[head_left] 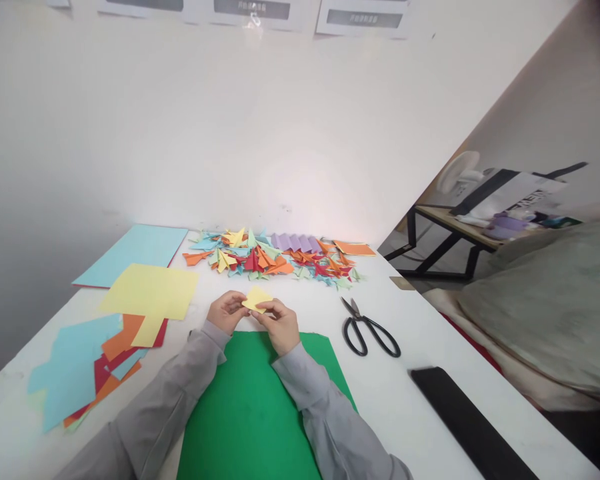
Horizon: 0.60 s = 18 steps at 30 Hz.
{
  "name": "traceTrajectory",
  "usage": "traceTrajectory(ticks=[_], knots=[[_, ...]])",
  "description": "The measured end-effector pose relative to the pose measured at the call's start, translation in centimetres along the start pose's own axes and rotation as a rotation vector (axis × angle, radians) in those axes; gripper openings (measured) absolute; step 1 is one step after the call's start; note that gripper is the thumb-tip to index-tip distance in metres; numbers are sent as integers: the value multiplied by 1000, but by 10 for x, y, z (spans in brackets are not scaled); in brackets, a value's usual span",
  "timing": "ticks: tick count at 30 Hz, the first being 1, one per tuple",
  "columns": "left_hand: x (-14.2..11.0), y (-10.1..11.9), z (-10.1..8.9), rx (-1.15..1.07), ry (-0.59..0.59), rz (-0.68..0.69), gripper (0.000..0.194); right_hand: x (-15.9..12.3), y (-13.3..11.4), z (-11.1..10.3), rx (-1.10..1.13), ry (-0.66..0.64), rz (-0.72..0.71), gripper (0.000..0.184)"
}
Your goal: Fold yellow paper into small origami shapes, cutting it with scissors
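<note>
A small piece of yellow paper (257, 298) is held up between my two hands, above the far edge of a green mat (250, 407). My left hand (227, 312) pinches its left side with thumb and fingers. On its right and lower edge, my right hand (281, 325) is closed with the thumb beneath. Whether the paper is creased cannot be made out clearly. Just beyond the hands lies a pile of small folded paper planes (253, 259) in red, orange, yellow, green and blue.
Black-handled scissors (365, 328) lie partly spread to the right, with a long black bar (467, 420) nearer me. Coloured paper sheets (75, 363) overlap at left, below a large yellow sheet (155, 290) and a blue stack (135, 253). Purple pleated paper (295, 243) is by the wall.
</note>
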<state>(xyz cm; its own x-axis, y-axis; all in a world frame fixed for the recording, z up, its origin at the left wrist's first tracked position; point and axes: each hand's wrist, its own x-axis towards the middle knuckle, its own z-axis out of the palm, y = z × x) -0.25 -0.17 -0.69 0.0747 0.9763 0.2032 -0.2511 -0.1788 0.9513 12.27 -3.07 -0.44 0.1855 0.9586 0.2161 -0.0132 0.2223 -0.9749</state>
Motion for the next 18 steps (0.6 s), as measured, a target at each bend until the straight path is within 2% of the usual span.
traceTrajectory(ticks=[3, 7, 13, 18], knots=[[0, -2, 1, 50, 66, -14, 13, 0, -2, 1, 5, -2, 2, 16], [1, -3, 1, 37, 113, -37, 20, 0, -4, 1, 16, 10, 14, 15], [0, -4, 1, 39, 123, 5, 12, 0, -4, 0, 38, 7, 22, 17], [0, -4, -2, 5, 103, 45, 8, 0, -4, -1, 52, 49, -39, 19]])
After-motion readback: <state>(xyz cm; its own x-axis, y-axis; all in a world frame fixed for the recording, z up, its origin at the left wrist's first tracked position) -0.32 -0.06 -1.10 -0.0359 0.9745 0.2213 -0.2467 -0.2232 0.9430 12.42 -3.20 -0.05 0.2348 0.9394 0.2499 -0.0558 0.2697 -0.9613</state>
